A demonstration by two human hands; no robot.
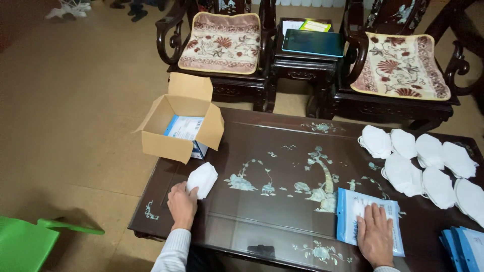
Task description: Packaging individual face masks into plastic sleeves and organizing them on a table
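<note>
L hand [182,203] grips a white folded mask [202,179] at its near edge, fingers closed on it, near-left of the tabletop [262,211], just below the open cardboard box [177,126] w/ a blue-white carton inside. R hand [375,234] lies flat, fingers together, pressing a blue-white pouch [353,204] near-right; not gripping it. Piles of white masks [418,163] sit far right, more pouches [466,247] at the near-right edge. Mask looks v. light, soft, easily creased, so best pinched at an edge or the fold. Pouch: thin, slick film, prob. slides on the glossy top; take it by a corner.
</note>
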